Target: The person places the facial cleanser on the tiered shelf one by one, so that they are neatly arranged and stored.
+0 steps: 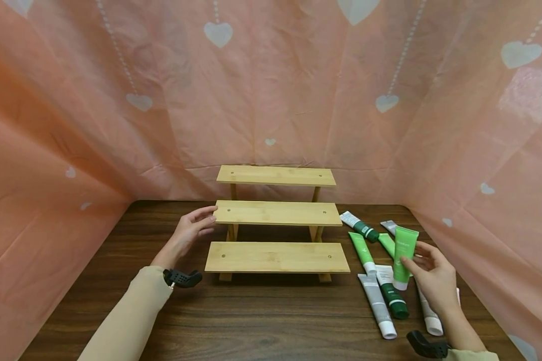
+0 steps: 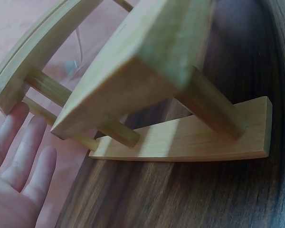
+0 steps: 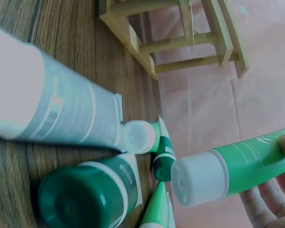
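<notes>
A three-tier wooden shelf (image 1: 277, 213) stands mid-table, its steps bare. My left hand (image 1: 190, 231) touches the left end of the middle step; in the left wrist view its fingers (image 2: 26, 152) are fairly straight beside the wood. On the right, my right hand (image 1: 433, 276) pinches a light green squeeze tube (image 1: 404, 255) between thumb and fingers, white cap down, raised above other tubes. The right wrist view shows that tube's white cap (image 3: 199, 178) pointing away from the hand.
Below the held tube lie several tubes: a grey one (image 1: 376, 303), a white and dark green one (image 1: 393, 298), a light green one (image 1: 362, 250), and another white and dark green one (image 1: 360, 226) near the shelf. A pink curtain (image 1: 271, 100) surrounds the brown wooden table (image 1: 262, 321).
</notes>
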A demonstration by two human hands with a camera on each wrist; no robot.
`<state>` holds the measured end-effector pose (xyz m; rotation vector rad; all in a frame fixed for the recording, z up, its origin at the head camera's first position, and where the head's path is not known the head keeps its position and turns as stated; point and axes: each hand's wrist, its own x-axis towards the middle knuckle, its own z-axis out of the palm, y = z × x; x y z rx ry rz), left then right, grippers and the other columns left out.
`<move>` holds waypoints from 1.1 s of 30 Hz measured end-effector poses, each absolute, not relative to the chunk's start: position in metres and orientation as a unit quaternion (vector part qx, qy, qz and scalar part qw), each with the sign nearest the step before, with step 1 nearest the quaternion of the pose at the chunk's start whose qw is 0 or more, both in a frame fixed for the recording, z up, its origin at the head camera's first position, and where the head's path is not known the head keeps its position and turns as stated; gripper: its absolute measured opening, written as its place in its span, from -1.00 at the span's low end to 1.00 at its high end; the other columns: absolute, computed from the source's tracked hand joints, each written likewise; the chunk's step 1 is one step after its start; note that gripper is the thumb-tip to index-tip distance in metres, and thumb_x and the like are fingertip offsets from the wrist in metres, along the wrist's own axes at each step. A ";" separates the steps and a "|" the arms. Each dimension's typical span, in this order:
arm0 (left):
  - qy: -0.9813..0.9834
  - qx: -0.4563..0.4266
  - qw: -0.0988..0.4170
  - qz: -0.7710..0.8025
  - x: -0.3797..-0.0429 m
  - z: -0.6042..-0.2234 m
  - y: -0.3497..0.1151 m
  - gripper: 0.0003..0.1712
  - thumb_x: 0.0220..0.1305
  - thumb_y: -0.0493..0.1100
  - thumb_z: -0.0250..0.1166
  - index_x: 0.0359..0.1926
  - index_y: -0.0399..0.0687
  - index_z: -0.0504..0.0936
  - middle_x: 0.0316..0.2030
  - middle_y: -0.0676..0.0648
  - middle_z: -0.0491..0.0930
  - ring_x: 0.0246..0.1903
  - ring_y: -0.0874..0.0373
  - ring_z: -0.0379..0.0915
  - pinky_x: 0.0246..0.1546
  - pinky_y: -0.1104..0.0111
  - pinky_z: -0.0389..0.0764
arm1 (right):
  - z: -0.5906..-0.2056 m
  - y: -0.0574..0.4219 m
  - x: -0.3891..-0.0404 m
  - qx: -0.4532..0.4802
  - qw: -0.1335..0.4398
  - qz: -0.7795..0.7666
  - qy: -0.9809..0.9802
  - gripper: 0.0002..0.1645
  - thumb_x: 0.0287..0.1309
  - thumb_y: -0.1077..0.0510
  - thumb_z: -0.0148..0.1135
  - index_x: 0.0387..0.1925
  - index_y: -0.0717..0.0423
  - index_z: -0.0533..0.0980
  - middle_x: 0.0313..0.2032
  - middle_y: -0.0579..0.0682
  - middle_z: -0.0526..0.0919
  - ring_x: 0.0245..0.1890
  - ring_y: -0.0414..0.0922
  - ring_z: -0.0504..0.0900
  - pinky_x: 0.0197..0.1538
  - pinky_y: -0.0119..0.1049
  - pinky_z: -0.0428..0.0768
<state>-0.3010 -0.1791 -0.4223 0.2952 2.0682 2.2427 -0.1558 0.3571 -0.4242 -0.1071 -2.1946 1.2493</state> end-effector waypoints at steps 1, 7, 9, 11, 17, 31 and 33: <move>0.675 0.096 0.038 0.731 -0.301 -0.423 -0.179 -0.40 0.21 -0.14 0.29 0.24 -0.24 0.37 -0.12 -0.05 0.52 -0.10 0.02 0.51 0.11 -0.08 0.30 | -0.421 0.353 -0.155 -0.044 0.304 0.473 -0.826 -0.47 -0.01 0.29 0.38 0.05 0.18 0.46 -0.23 -0.33 0.51 -0.31 -0.49 0.52 -0.30 -0.68 0.46; 0.680 0.090 0.038 0.726 -0.302 -0.424 -0.179 -0.40 0.20 -0.13 0.30 0.22 -0.23 0.39 -0.14 -0.07 0.52 0.02 -0.22 0.40 0.09 -0.06 0.33 | -0.402 0.331 -0.151 -0.045 0.298 0.480 -0.824 -0.47 -0.04 0.41 0.34 0.03 0.34 0.42 -0.26 -0.39 0.49 -0.32 -0.50 0.52 -0.30 -0.68 0.46; 0.686 0.089 0.036 0.721 -0.302 -0.423 -0.179 -0.40 0.20 -0.12 0.30 0.22 -0.23 0.39 -0.11 -0.08 0.51 0.00 -0.15 0.43 0.08 -0.03 0.36 | -0.401 0.328 -0.152 -0.036 0.299 0.483 -0.822 -0.46 -0.03 0.40 0.34 0.04 0.33 0.41 -0.24 -0.36 0.49 -0.31 -0.49 0.52 -0.31 -0.67 0.47; 0.688 0.087 0.034 0.719 -0.302 -0.422 -0.179 -0.42 0.20 -0.13 0.30 0.21 -0.23 0.40 -0.08 -0.10 0.49 -0.05 -0.03 0.47 0.07 -0.01 0.38 | -0.401 0.325 -0.154 -0.024 0.308 0.492 -0.814 -0.47 -0.02 0.39 0.34 0.04 0.31 0.42 -0.22 -0.27 0.52 -0.30 -0.47 0.53 -0.32 -0.67 0.47; 0.699 0.087 0.037 0.708 -0.299 -0.416 -0.177 -0.47 0.28 -0.20 0.22 0.23 -0.27 0.36 -0.04 -0.15 0.47 -0.17 0.17 0.51 0.04 0.02 0.42 | -0.430 0.342 -0.180 -0.009 0.304 0.485 -0.820 -0.41 0.01 0.24 0.38 0.12 0.10 0.44 -0.10 0.00 0.55 -0.23 -0.36 0.57 -0.26 -0.61 0.51; 0.711 0.090 0.015 0.697 -0.306 -0.423 -0.176 -0.48 0.23 -0.10 0.28 0.18 -0.18 0.45 -0.10 -0.15 0.52 -0.03 -0.18 0.46 0.04 -0.08 0.38 | -0.374 0.280 -0.172 0.008 0.292 0.583 -0.758 -0.45 -0.07 0.49 0.32 0.03 0.30 0.44 -0.20 -0.12 0.53 -0.25 -0.26 0.56 -0.25 -0.56 0.54; 0.708 0.087 0.019 0.700 -0.305 -0.423 -0.176 -0.45 0.23 -0.09 0.28 0.20 -0.19 0.43 -0.09 -0.16 0.50 -0.03 -0.19 0.46 0.05 -0.09 0.36 | -0.374 0.277 -0.175 0.020 0.289 0.585 -0.758 -0.46 -0.07 0.48 0.33 0.02 0.30 0.43 -0.21 -0.10 0.53 -0.25 -0.25 0.56 -0.25 -0.55 0.55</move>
